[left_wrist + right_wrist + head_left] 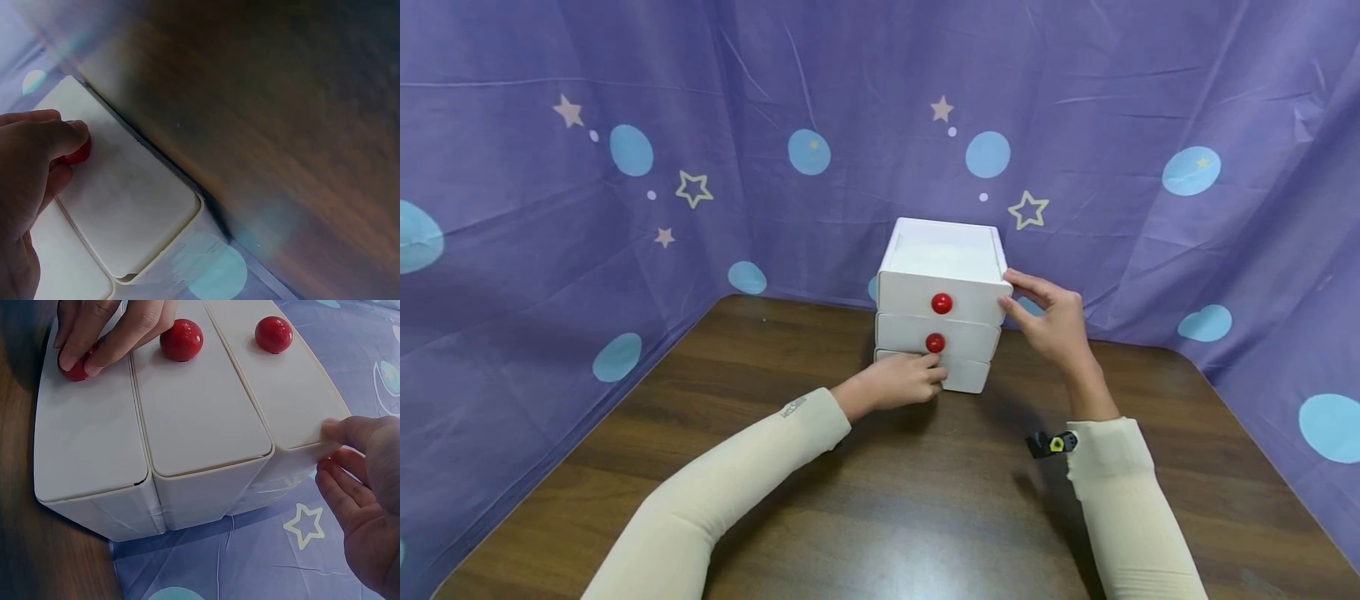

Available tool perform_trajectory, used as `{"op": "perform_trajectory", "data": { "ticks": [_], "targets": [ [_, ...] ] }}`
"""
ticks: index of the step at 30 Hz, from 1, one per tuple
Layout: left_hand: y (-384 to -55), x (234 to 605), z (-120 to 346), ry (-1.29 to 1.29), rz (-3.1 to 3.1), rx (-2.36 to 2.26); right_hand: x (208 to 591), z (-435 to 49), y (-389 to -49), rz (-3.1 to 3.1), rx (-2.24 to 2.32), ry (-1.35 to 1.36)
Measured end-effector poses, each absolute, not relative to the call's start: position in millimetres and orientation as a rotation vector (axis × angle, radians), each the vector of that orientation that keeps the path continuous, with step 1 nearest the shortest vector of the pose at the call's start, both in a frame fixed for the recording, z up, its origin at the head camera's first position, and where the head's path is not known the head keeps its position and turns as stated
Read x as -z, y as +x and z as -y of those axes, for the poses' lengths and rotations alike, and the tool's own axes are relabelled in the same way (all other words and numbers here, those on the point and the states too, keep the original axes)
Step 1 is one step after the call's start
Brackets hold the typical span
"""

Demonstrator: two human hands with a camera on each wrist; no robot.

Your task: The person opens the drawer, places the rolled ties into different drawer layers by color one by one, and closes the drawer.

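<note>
A white three-drawer cabinet (947,250) stands at the back of the table, each drawer bearing a round red knob. My left hand (904,380) pinches the bottom drawer's knob (77,154) between thumb and fingers; in the head view that knob is hidden behind the hand. The bottom drawer (90,437) sits flush in the cabinet. At the cabinet's upper right front corner, my right hand (1049,323) holds the edge, thumb on the top drawer's front (294,394) and fingers along the side. The middle knob (935,342) and top knob (942,303) are untouched.
The brown wooden table (880,500) reaches to a purple curtain (850,75) with stars and blue dots, which hangs close behind the cabinet and along both sides. A small black strap piece (1049,444) sits at the right wrist.
</note>
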State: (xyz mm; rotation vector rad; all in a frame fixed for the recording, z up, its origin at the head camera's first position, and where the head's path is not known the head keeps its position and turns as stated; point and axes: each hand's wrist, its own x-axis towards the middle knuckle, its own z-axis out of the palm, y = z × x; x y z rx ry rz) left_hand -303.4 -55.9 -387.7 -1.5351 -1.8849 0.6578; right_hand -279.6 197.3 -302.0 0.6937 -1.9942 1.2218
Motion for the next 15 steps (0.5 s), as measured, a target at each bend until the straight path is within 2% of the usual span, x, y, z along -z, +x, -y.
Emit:
{"op": "perform_trajectory", "data": {
  "ticks": [7, 15],
  "targets": [
    [-297.8, 386.8, 55.7, -1.526, 1.959, -0.635, 316.5, -206.0, -297.5, 1.991, -1.145, 0.703],
    [-283.8, 386.7, 69.7, -1.508, 2.075, -0.468, 334.8, -190.3, -277.1, 2.077, -0.838, 0.619]
  ]
}}
